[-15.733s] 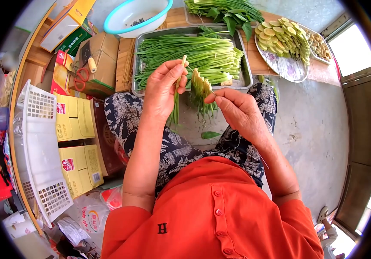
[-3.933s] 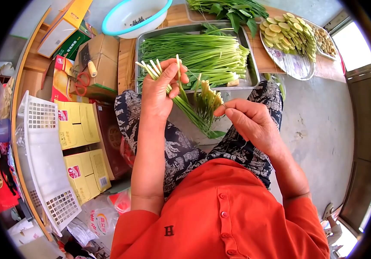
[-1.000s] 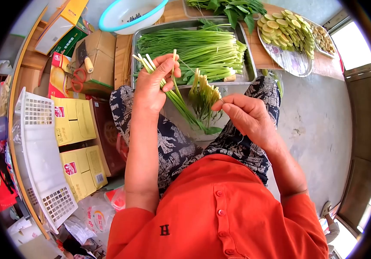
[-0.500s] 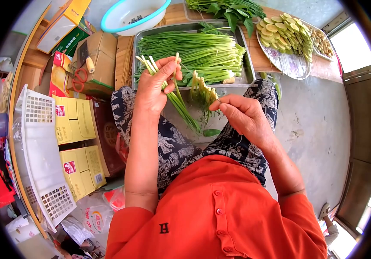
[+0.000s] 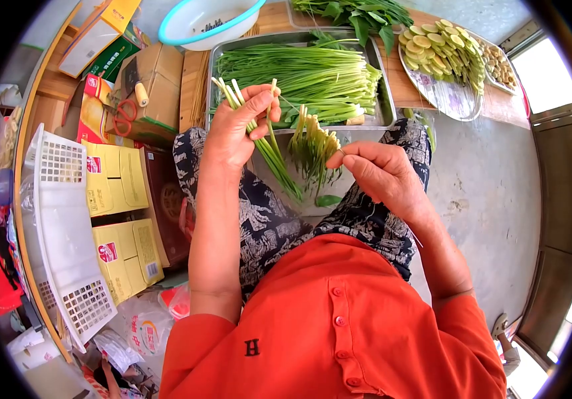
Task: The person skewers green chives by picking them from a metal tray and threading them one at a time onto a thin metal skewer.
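At the far left, a white plastic rack (image 5: 64, 219) is stood on end beside stacked yellow cartons (image 5: 117, 178). Red-handled scissors (image 5: 124, 118) are seen against a brown cardboard box (image 5: 164, 76), and a blue-rimmed basin (image 5: 207, 33) is set near the back of the wooden table (image 5: 402, 86).

By the left hand (image 5: 238, 130), a few loose green stalks (image 5: 277, 166) are held in a curled grip, their white ends pointed up and to the left and their green ends trailed down over the gap between the knees. One stalk is pinched upright between thumb and forefinger. Behind this hand, a metal tray (image 5: 384, 106) is filled with long green stems (image 5: 299, 73) laid crosswise.

Between the hands, just in front of the tray, a hanging bundle of cut stalks (image 5: 314, 143) is bunched with its pale ends upward. A green leaf (image 5: 328, 200) is seen below it. By the right hand (image 5: 386, 174), a thin skewer or wire (image 5: 340, 151) is pinched at the bundle's right edge, thumb and forefinger pressed together; which of the two it is cannot be told.

Farther right, sliced green rounds (image 5: 440, 54) are heaped on a patterned plate (image 5: 457, 106), beside a dish of small pale pieces (image 5: 497, 64).
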{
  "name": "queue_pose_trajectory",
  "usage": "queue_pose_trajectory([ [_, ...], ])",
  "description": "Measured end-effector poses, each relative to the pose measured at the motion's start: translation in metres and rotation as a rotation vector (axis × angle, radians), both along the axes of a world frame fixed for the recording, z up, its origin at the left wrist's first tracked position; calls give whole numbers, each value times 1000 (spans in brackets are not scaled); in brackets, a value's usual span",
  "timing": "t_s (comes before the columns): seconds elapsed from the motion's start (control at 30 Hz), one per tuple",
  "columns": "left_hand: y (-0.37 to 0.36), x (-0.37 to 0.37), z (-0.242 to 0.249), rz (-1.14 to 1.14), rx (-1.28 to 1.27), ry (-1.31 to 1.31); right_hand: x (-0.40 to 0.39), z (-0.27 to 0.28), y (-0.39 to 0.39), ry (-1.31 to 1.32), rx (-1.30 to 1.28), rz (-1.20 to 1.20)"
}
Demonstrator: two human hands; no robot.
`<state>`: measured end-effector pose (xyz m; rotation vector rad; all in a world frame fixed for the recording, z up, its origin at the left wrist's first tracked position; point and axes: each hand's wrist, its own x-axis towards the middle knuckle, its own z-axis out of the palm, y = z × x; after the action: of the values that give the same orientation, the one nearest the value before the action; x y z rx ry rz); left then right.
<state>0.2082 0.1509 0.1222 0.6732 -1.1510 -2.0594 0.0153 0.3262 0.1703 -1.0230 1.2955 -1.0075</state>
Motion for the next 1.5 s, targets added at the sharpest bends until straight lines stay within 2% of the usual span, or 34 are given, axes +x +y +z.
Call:
queue_pose_trajectory([
  [0.2,10,-4,2,-100,23,-66,0,-1,-4,-4,-31,-8],
  [0.27,15,-10,3,-97,-47,-112,0,-1,-11,-5,-21,-20],
  [0.33,17,-13,0,-58,-76,-127,1,-5,-14,-10,0,-34],
  [0.43,24,-18,3,98,-225,-339,-3,-19,-21,-59,-21,-109],
  [0.47,24,-17,1,99,-224,-342,-2,-24,-25,-61,-20,-108],
  [0.53,27,-17,-6,133,-335,-340,1,-31,-31,68,-165,-264],
  [0.6,31,-22,-9,153,-395,-397,2,-24,-39,42,-129,-267],
  [0.67,39,-27,-3,-38,-369,-389,10,-19,-48,26,-181,-295],
  [0.83,48,-32,3,-281,-248,-263,16,-18,-57,-177,-225,-204],
  [0.93,49,-31,-2,-271,-266,-242,9,-23,-58,-221,-222,-181],
  [0.97,49,-31,-1,-272,-263,-242,5,-28,-60,-179,-215,-241],
  [1.03,51,-31,1,-169,-115,-77,0,-27,-59,-96,-199,-306],
  [1.2,45,-29,-6,-150,-102,-105,2,-25,-58,-47,-196,-315],
  [1.27,42,-29,-5,-38,-101,-101,0,-23,-53,-12,-192,-325],
  [1.5,18,-14,-8,162,-3,-31,-2,-12,-12,25,-47,-89],
])
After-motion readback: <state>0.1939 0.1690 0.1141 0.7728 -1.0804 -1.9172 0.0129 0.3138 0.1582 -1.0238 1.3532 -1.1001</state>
